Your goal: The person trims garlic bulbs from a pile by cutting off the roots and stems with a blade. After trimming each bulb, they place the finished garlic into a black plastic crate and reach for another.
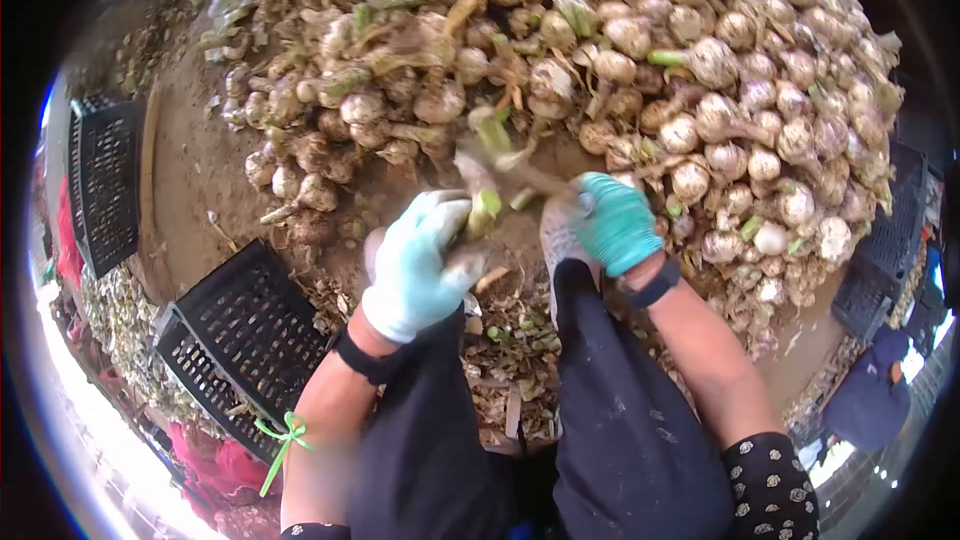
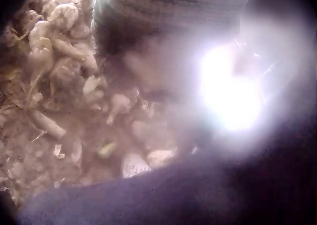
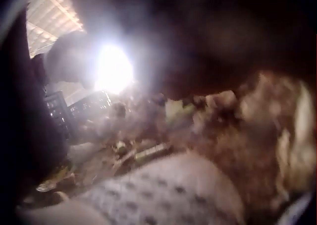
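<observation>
In the head view, my left hand (image 1: 420, 265), in a pale teal and white glove, grips a garlic (image 1: 484, 208) by its stalk, with the pale green end sticking up past the fingers. My right hand (image 1: 620, 225), in a teal glove, has its fingers curled round a narrow tool (image 1: 545, 180), blurred and mostly hidden by the fist; I cannot tell its kind. The tool points toward the left hand. Just beyond, a blurred green stalk piece (image 1: 492, 132) lies over the gap between the hands. Glare and blur fill much of both wrist views.
A large heap of garlic bulbs (image 1: 700, 120) spreads ahead and to the right. Black plastic crates stand at left, one near (image 1: 250, 330) and one farther (image 1: 103, 185). Stalk and skin scraps (image 1: 510, 340) lie between the legs. A speckled shoe (image 1: 556, 235) sits beside the right hand.
</observation>
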A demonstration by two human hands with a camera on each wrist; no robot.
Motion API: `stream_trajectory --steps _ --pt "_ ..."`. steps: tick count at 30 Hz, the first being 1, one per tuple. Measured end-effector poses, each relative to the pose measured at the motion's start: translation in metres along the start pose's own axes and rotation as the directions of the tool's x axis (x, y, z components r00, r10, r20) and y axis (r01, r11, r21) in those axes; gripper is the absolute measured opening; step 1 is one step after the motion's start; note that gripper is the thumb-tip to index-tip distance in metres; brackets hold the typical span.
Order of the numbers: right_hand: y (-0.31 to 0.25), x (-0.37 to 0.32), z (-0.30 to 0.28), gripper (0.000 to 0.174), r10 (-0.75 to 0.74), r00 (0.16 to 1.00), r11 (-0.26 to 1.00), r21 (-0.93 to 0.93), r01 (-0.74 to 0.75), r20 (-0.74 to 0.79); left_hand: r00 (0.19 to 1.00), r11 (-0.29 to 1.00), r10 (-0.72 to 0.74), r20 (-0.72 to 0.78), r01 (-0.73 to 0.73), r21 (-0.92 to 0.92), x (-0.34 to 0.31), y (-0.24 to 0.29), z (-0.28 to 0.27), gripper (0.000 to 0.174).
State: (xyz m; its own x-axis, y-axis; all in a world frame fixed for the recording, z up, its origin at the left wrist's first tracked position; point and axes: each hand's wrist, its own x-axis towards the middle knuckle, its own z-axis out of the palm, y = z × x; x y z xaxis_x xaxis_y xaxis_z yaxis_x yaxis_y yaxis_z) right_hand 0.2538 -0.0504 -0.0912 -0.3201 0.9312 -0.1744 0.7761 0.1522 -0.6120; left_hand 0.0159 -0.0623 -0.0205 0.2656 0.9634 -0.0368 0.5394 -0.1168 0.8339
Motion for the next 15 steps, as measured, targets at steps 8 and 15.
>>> stream_trajectory --steps 8,15 --pt "-0.039 0.015 -0.029 0.023 0.157 0.970 0.949 0.300 -0.096 -0.184 0.976 0.345 -0.125 0.178 0.211 -0.915 0.021 0.060 -0.048 0.068" --pt "-0.045 0.017 -0.016 0.028 0.423 0.906 0.764 0.535 -0.361 0.007 0.821 0.455 -0.449 -0.353 0.550 0.701 -0.024 -0.082 -0.069 0.064"
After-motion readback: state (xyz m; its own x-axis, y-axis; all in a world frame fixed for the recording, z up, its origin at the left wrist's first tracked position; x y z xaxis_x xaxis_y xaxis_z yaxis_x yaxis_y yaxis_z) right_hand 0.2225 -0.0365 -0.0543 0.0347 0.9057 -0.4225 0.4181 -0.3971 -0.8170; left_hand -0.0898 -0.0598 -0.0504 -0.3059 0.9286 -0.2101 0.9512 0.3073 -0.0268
